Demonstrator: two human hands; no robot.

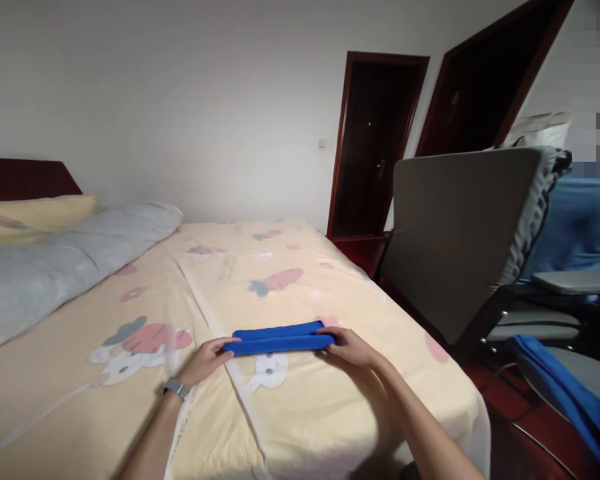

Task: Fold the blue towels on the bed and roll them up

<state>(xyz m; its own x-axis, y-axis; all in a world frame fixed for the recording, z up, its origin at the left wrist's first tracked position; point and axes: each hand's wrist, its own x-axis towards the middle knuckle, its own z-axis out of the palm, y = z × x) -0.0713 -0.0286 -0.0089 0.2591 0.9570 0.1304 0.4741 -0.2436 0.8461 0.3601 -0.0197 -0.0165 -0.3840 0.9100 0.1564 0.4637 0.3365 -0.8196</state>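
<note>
A blue cloth (280, 343), folded into a long narrow strip, lies near the front of the bed. My left hand (211, 359) grips its left end, thumb toward me and fingers at the far side. At the right end, my right hand (349, 347) holds the cloth between thumb and fingers. Under it spreads a pale yellow bedsheet (300, 413) printed with carrots and rabbits. A watch with a silvery band (176, 388) sits on my left wrist.
A grey rolled quilt (75, 260) and a yellow pillow (40, 213) lie at the left. To the right stand a grey chair back (460, 233) and a seat with another blue cloth (560, 393). A person in blue (585, 220) is beyond. A dark door (375, 147) stands behind.
</note>
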